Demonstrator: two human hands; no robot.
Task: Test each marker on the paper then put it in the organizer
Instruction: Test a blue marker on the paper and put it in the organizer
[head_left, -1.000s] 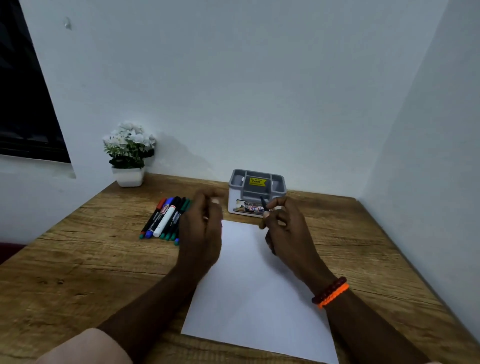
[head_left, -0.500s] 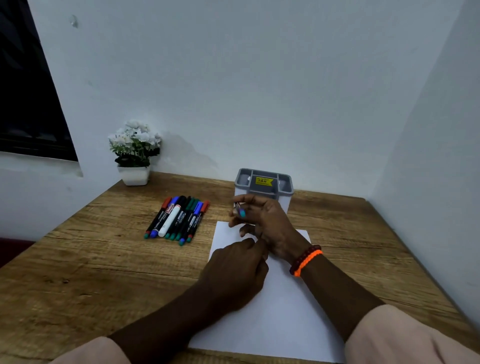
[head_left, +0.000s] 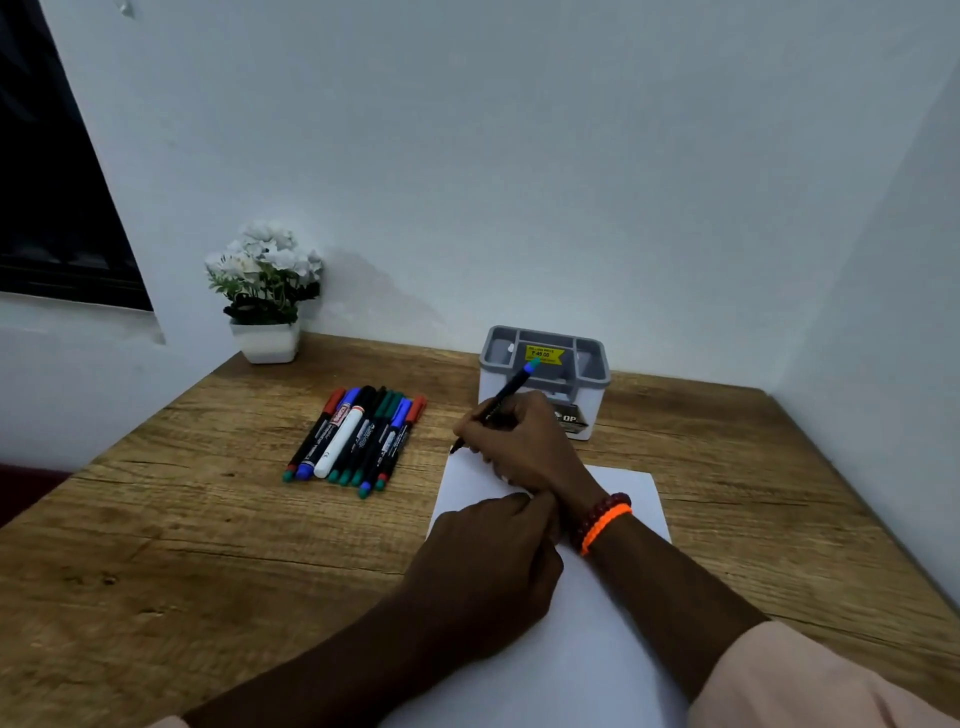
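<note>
Where cap was, marker tip down.

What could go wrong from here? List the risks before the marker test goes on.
1. The marker tip sits at the paper's far left corner, so a stroke may run onto the wooden table.
2. The right hand works just in front of the organizer and could nudge it.
3. The left hand rests only on the paper's left side; the sheet might pivot.

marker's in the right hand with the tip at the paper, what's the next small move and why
Probably a short stroke: the right hand grips the marker, whose tip sits at the far left corner of the paper, which looks unmarked there. The left hand rests on the sheet.
</note>
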